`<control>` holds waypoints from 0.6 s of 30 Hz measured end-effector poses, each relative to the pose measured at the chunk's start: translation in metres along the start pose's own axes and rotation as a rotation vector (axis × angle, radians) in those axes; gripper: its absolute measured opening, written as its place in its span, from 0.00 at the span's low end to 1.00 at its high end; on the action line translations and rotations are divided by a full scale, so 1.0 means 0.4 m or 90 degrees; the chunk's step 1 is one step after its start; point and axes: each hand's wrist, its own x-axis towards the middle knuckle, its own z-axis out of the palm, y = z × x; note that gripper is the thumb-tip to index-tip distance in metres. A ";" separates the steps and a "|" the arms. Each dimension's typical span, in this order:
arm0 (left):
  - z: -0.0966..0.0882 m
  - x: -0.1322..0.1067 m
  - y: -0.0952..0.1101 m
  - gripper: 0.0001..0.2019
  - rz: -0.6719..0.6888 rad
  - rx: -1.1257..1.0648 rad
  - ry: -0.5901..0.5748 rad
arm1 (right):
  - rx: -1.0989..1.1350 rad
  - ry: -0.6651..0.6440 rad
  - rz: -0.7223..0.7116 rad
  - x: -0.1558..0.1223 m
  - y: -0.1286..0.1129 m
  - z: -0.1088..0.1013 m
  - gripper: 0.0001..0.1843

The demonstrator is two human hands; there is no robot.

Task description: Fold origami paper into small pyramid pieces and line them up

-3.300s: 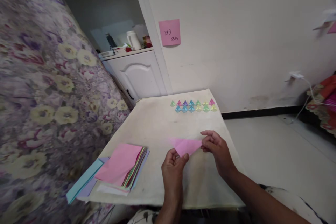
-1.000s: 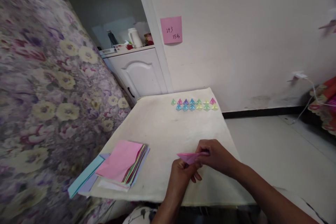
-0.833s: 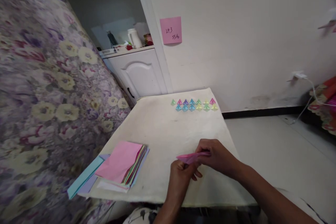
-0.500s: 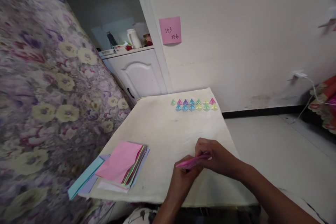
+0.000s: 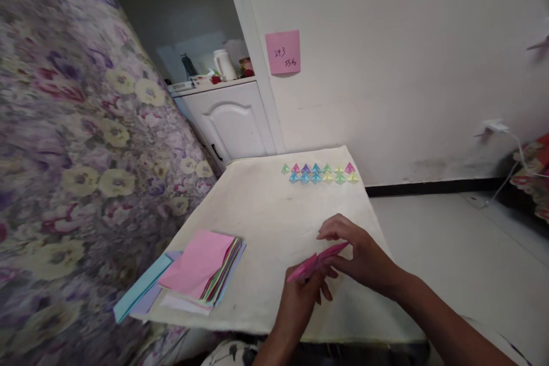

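Observation:
A deep pink folded paper piece [image 5: 315, 265] is held above the near right part of the table, its folds spread into two pointed halves. My left hand [image 5: 303, 291] pinches its left half from below. Over the right half hovers my right hand [image 5: 354, 249], its fingers raised and apart from the thumb. That thumb lies against or just beneath the paper's right end; I cannot tell whether it touches. Towards the far edge of the table, several small folded paper pieces [image 5: 316, 174] in pink, blue, purple, green and yellow stand in two rows.
A stack of coloured paper sheets [image 5: 199, 266], pink on top, lies on the cream-covered table [image 5: 257, 206] at the left. Teal paper [image 5: 143, 286] juts past the table's left edge. A floral curtain [image 5: 98, 183] hangs along the left, and a wall [image 5: 386, 68] rises behind the table.
My right fingers have opened and lifted off the pink paper, which now shows more spread folds. Some left fingers have come into view beneath it. The view has shifted slightly.

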 end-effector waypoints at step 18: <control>-0.009 0.000 0.003 0.12 0.020 -0.025 0.041 | 0.012 -0.002 0.014 -0.009 -0.020 0.003 0.07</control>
